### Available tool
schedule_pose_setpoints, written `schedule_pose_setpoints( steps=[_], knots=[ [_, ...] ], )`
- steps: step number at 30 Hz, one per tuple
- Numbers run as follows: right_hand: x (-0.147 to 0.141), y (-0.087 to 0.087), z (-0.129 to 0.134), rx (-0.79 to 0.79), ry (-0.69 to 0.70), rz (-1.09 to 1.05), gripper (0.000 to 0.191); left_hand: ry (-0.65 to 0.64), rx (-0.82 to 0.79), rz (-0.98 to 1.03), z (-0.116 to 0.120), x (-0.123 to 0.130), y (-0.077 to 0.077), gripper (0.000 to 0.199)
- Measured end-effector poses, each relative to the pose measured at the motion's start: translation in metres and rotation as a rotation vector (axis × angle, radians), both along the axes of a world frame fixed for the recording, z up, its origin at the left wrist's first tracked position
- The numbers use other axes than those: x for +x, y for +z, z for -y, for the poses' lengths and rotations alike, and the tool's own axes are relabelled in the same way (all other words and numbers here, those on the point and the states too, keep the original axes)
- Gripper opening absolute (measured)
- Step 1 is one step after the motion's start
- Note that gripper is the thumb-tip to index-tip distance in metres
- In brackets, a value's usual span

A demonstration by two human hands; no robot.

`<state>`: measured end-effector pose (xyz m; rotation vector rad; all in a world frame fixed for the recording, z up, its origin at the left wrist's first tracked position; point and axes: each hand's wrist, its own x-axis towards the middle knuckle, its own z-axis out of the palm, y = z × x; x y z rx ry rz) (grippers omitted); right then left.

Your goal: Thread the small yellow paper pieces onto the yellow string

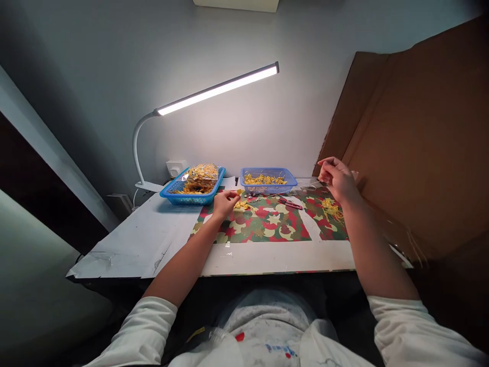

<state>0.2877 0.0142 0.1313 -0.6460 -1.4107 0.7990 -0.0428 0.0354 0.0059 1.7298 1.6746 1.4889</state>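
Note:
My left hand (226, 204) is closed in a pinch on a small yellow piece (240, 192) above the mat's left part. Just under it lies a small pile of yellow pieces (243, 205). Raised at the right, my right hand (336, 177) has its fingers drawn together. A thin pale cord (282, 193) stretches from near my left hand toward the right one and seems to end in its fingers. Beneath my right hand a bundle of yellow strings (331, 209) rests on the patterned mat (267, 232). A dark red slim tool (290, 204) lies between the hands.
A blue basket (165, 194) with yellow pieces and a clear bag stands at the left. Behind the mat is a violet-blue basket (268, 188) of yellow pieces. A lit lamp (219, 90) reaches over the table (153, 234). Tall cardboard (420, 127) borders the right side.

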Motion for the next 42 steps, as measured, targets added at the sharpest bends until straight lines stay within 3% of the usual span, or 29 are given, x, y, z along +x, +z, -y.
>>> schedule_pose_setpoints(
  steps=[3, 7, 11, 16, 21, 26, 31, 35, 42],
  knots=[
    [-0.001, -0.003, 0.004, 0.005, 0.033, 0.007, 0.022, 0.017, -0.044, 0.000, -0.002, -0.001, -0.001, 0.022],
    [-0.005, 0.013, 0.026, 0.080, 0.052, 0.003, 0.023, -0.004, -0.060, 0.038, -0.004, -0.001, -0.004, 0.026],
    [-0.017, 0.025, 0.047, 0.104, 0.094, 0.055, 0.027, -0.096, -0.087, 0.102, -0.004, 0.001, -0.007, 0.032],
    [-0.041, 0.021, 0.054, 0.121, 0.220, 0.112, 0.028, -0.224, -0.154, 0.250, -0.002, 0.008, -0.007, 0.038],
    [-0.070, -0.008, 0.033, 0.037, 0.236, 0.182, 0.032, -0.308, -0.212, 0.387, 0.001, 0.016, -0.005, 0.044],
    [-0.106, -0.065, 0.000, -0.053, 0.102, 0.281, 0.032, -0.363, -0.236, 0.466, 0.008, 0.023, -0.003, 0.054],
    [-0.130, -0.115, -0.014, -0.357, 0.075, 0.259, 0.028, -0.406, -0.254, 0.481, 0.011, 0.030, -0.006, 0.058],
    [-0.135, -0.129, -0.011, -0.472, 0.150, 0.189, 0.029, -0.397, -0.243, 0.497, 0.008, 0.033, -0.010, 0.058],
    [-0.129, -0.134, -0.013, -0.411, 0.155, 0.096, 0.032, -0.521, -0.343, 0.479, 0.013, 0.032, -0.008, 0.047]
  ],
)
